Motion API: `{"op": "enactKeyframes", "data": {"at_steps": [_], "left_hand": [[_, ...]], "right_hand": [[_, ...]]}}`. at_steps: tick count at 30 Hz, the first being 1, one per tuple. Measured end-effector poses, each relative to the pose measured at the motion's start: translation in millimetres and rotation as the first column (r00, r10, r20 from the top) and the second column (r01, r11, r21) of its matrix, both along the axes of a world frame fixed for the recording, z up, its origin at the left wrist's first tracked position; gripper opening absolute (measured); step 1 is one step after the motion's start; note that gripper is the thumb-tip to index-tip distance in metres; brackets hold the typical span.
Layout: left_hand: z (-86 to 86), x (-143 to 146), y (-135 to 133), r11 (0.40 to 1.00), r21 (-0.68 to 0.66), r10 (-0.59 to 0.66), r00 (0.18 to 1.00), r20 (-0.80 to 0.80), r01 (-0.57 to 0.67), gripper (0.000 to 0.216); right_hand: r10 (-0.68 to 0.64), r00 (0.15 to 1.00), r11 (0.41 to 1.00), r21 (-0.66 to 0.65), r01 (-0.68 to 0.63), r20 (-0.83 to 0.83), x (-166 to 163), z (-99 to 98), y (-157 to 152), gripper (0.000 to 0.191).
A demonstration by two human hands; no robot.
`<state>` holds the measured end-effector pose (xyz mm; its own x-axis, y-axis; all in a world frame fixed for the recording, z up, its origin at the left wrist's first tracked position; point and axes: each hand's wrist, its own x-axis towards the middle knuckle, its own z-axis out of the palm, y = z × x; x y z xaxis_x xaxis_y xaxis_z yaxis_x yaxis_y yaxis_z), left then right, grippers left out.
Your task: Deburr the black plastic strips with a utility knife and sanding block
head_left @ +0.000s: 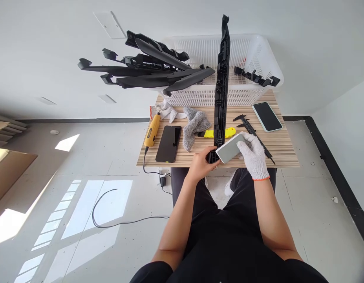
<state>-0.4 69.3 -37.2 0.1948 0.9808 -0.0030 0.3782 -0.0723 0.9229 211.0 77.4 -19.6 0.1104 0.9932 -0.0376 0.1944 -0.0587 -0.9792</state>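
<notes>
My bare left hand (203, 164) grips the near end of a long black plastic trim part (221, 86) that stands up and away from me over the small wooden table (282, 151). My right hand (254, 155), in a white knit glove, holds a grey rectangular block (229, 149) flat against the part's near end. Several more black trim parts (149, 70) stick out leftward from a white plastic basket (258, 51) at the table's far side.
On the table lie a yellow rotary tool (152, 131) with a cord, a dark phone (169, 143), a grey glove (194, 125), a white glove (167, 110), a yellow utility knife (218, 133), black calipers (252, 131) and a second phone (267, 116). A cable (111, 220) loops on the floor.
</notes>
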Motion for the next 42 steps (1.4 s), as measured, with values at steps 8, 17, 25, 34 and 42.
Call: {"op": "enactKeyframes", "data": {"at_steps": [8,17,25,34,42], "left_hand": [[4.0,2,0,1.000,0.014,0.004,1.000,-0.027,-0.003,0.046],[0.3,0,-3,0.997,-0.069,0.031,0.995,0.091,-0.024,0.049],[-3.3,-2,-1,0.994,-0.103,0.055,0.997,0.060,-0.049,0.043],[-4.3,-5,0,0.991,-0.121,0.069,0.996,0.061,-0.061,0.036],[-1.8,9,9,0.977,-0.143,0.183,0.971,0.155,-0.161,0.046]], "right_hand": [[-0.024,1.000,0.993,0.119,0.025,-0.015,-1,-2.4,-5,0.044],[0.095,0.976,0.995,-0.016,-0.100,-0.197,13,-1.9,-4,0.070],[0.157,0.964,0.978,-0.104,-0.183,-0.215,16,-5.0,-5,0.087],[0.274,0.946,0.958,-0.040,-0.284,-0.172,17,-8.2,-7,0.085],[0.180,0.955,0.983,0.067,-0.169,-0.234,10,-7.9,-1,0.042]]}}
